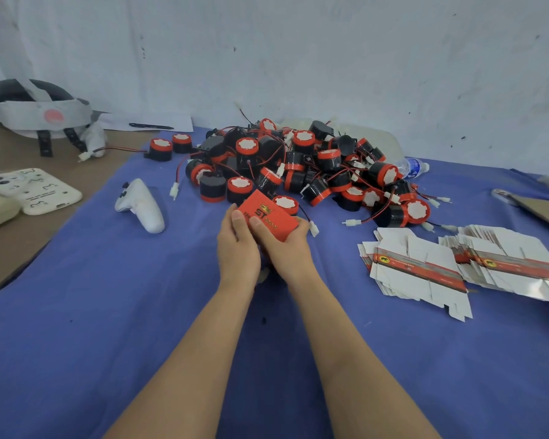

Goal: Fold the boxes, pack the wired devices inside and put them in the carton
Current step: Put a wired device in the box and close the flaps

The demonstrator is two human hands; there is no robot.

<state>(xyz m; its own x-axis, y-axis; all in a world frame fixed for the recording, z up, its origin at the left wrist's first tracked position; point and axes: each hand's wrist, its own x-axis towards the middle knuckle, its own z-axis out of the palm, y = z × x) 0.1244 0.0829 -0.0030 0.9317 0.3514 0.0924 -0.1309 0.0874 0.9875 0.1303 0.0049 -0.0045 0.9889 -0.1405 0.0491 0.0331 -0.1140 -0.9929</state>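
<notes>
On my head view, both hands meet at the middle of the blue cloth (108, 312), grasping one red box (271, 218) between them. The left hand (236, 245) pinches its left corner with the thumb on top. The right hand (282, 248) curls round the near end, thumb pressed on the printed face. The box's long axis runs from far-left to near-right, and the printed face is tilted up toward me. I cannot tell whether anything is inside it.

Just behind the box lies the pile of wired devices (298, 166), black drums with red caps and tangled red-black leads. One white connector (314, 229) sits beside the right hand's fingers. To the right, two stacks of flat box blanks (415, 267) lie fanned on the cloth, and a water bottle (414, 167) rests behind the pile.
</notes>
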